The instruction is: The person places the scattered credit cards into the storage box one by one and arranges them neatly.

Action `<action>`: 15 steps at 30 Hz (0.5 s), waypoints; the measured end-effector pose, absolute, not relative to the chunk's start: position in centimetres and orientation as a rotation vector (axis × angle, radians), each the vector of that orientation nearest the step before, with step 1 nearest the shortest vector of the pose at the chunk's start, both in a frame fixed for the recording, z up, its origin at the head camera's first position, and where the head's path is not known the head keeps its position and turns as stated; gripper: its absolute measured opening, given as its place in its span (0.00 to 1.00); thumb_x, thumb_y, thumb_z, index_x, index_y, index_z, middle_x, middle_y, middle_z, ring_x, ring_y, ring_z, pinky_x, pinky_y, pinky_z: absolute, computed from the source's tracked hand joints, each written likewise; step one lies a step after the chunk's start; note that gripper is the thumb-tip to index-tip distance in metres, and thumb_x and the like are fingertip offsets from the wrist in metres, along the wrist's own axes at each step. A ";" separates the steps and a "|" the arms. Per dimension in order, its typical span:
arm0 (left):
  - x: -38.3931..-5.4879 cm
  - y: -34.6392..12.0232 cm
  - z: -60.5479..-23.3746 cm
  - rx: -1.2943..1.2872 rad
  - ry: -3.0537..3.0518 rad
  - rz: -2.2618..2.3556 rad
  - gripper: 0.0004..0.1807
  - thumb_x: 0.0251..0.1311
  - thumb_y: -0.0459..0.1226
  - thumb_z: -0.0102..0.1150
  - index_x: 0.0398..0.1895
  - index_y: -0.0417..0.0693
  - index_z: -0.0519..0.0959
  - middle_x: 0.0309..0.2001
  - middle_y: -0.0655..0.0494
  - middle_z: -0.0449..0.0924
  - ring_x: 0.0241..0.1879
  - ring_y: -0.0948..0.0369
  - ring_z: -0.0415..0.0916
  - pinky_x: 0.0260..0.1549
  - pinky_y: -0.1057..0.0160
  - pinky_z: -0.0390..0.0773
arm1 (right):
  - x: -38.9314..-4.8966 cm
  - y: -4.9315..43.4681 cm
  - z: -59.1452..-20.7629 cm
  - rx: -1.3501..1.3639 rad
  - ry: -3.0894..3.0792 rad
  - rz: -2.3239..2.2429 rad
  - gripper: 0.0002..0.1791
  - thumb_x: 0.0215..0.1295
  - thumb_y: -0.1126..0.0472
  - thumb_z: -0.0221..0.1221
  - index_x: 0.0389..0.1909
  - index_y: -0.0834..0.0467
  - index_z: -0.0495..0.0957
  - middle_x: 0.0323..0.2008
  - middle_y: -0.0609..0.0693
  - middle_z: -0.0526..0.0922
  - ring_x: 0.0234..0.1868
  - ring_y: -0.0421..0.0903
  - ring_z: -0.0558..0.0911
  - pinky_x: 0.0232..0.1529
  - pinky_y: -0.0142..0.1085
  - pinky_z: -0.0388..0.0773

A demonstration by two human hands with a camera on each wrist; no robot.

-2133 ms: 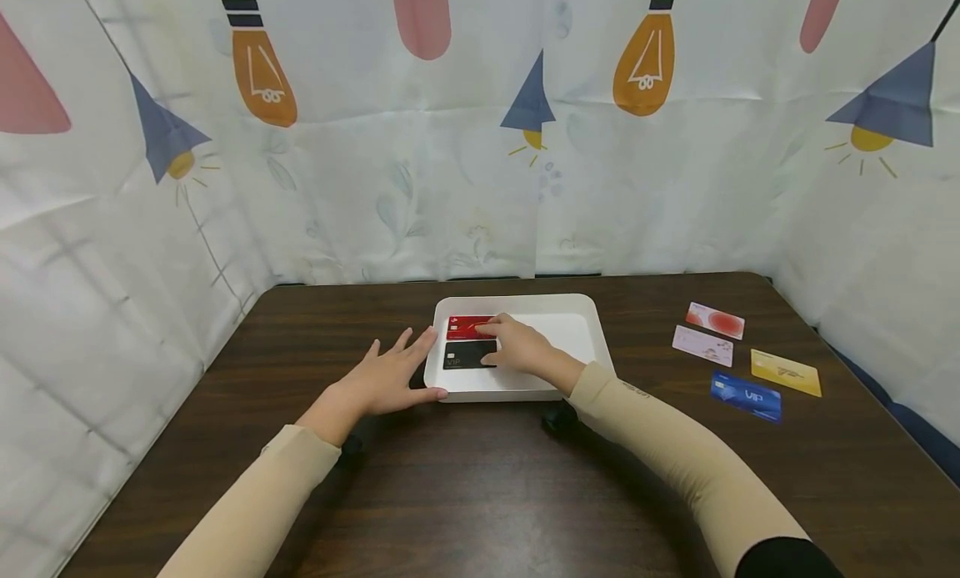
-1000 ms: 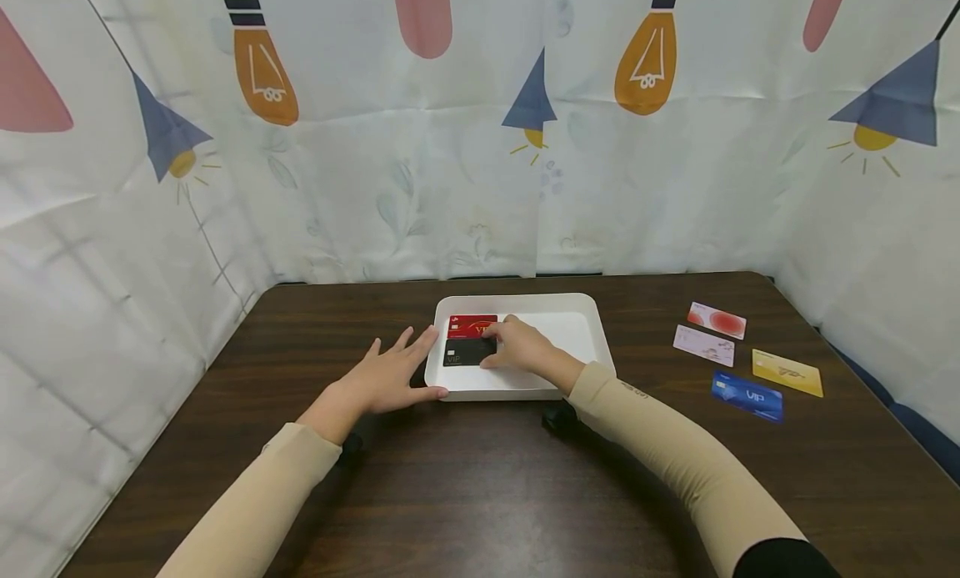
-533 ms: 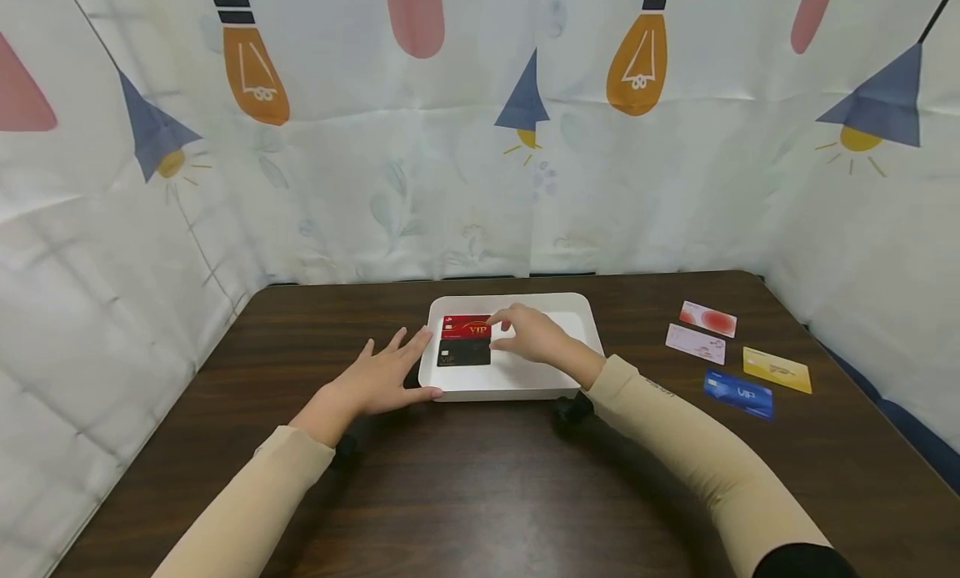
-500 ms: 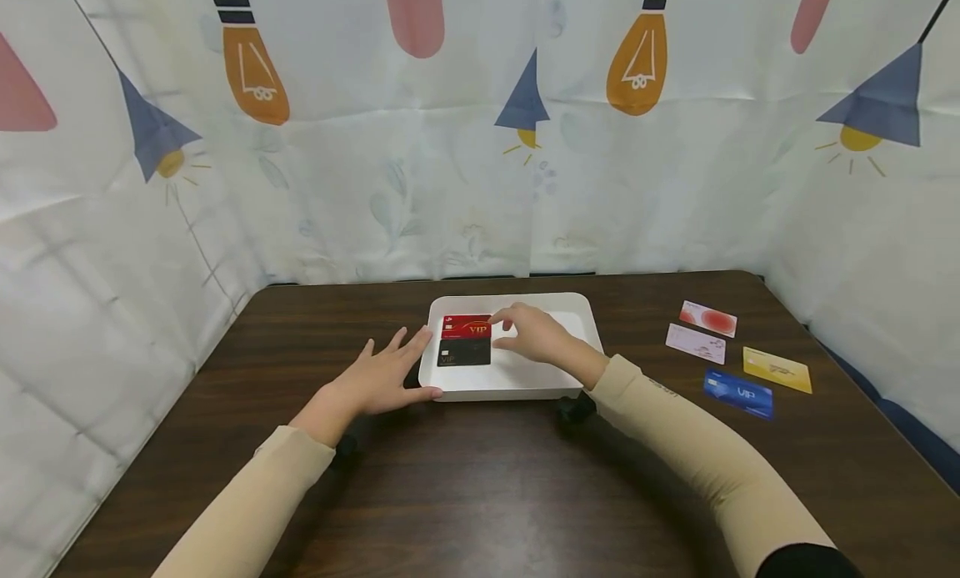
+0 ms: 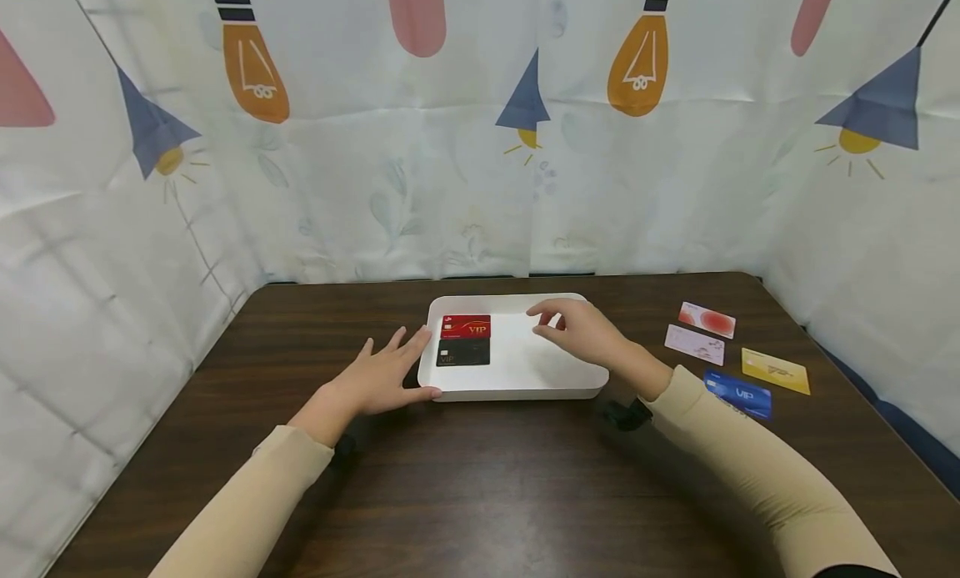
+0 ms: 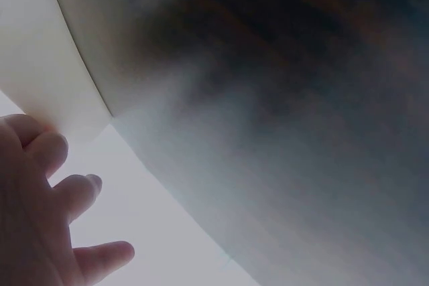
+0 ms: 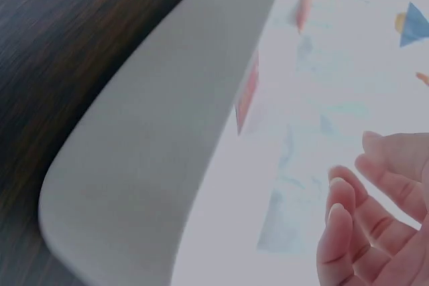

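Observation:
In the head view a white tray (image 5: 517, 384) stands on the table. On its left side lie a red VIP card (image 5: 456, 327) and, just in front of it, a black VIP card (image 5: 468, 353). My left hand (image 5: 382, 376) has its fingers spread against the tray's left edge, thumb at the near left corner; the left wrist view shows the fingers (image 6: 74, 195) beside the pale tray wall (image 6: 53, 65). Over the tray's right part hovers my right hand (image 5: 581, 329), fingers loosely bent, holding nothing. The right wrist view shows that hand (image 7: 379, 219) above the tray wall (image 7: 147, 118).
To the right of the tray lie a red-and-white card (image 5: 707, 319), a pale pink card (image 5: 694, 344), a yellow card (image 5: 776, 371) and a blue VIP card (image 5: 738, 393), partly behind the right sleeve (image 5: 757, 453). A printed curtain (image 5: 450, 186) hangs behind the dark wooden table (image 5: 480, 486).
My right hand has let go of the cards and moved right across the tray. The black card now sits right against the red one. My left hand stays at the tray's edge.

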State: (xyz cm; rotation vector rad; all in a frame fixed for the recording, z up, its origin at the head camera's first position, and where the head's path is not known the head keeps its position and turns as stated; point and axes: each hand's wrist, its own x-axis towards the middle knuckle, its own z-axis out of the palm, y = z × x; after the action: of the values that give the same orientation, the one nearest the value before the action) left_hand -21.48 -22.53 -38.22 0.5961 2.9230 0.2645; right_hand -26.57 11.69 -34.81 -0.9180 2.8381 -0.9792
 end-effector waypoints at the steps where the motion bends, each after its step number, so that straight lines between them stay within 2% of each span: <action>1: -21.5 -22.5 -38.2 0.596 2.923 0.265 0.58 0.62 0.69 0.56 0.83 0.43 0.48 0.80 0.45 0.54 0.79 0.40 0.46 0.68 0.25 0.42 | -26.5 12.2 -34.8 -0.919 2.846 -0.986 0.15 0.72 0.63 0.63 0.57 0.60 0.83 0.40 0.51 0.85 0.32 0.47 0.80 0.31 0.39 0.76; 4: -21.4 -22.5 -38.2 0.596 2.924 0.266 0.58 0.63 0.69 0.56 0.83 0.43 0.48 0.80 0.45 0.54 0.79 0.40 0.46 0.68 0.25 0.42 | -26.4 13.8 -34.7 -0.913 2.869 -1.009 0.15 0.72 0.64 0.62 0.57 0.61 0.83 0.41 0.53 0.85 0.36 0.49 0.81 0.32 0.40 0.77; 11: -21.5 -22.5 -38.2 0.597 2.922 0.267 0.59 0.62 0.69 0.56 0.83 0.43 0.47 0.80 0.45 0.53 0.79 0.41 0.45 0.68 0.25 0.42 | -26.9 17.5 -35.3 -0.816 2.893 -1.092 0.14 0.73 0.65 0.61 0.57 0.62 0.83 0.41 0.54 0.85 0.34 0.47 0.81 0.34 0.41 0.78; 15: -21.5 -22.6 -38.3 0.594 2.922 0.259 0.59 0.62 0.70 0.55 0.83 0.44 0.47 0.80 0.45 0.52 0.79 0.41 0.45 0.69 0.26 0.42 | -27.0 19.4 -35.6 -0.791 2.895 -1.131 0.14 0.73 0.65 0.62 0.57 0.62 0.83 0.41 0.54 0.85 0.36 0.52 0.82 0.33 0.40 0.79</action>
State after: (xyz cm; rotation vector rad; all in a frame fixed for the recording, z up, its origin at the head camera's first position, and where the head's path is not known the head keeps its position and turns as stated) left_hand -21.48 -22.57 -38.28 0.5942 2.9223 0.2591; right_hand -27.03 19.39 -35.58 -0.7905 2.8953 -1.1315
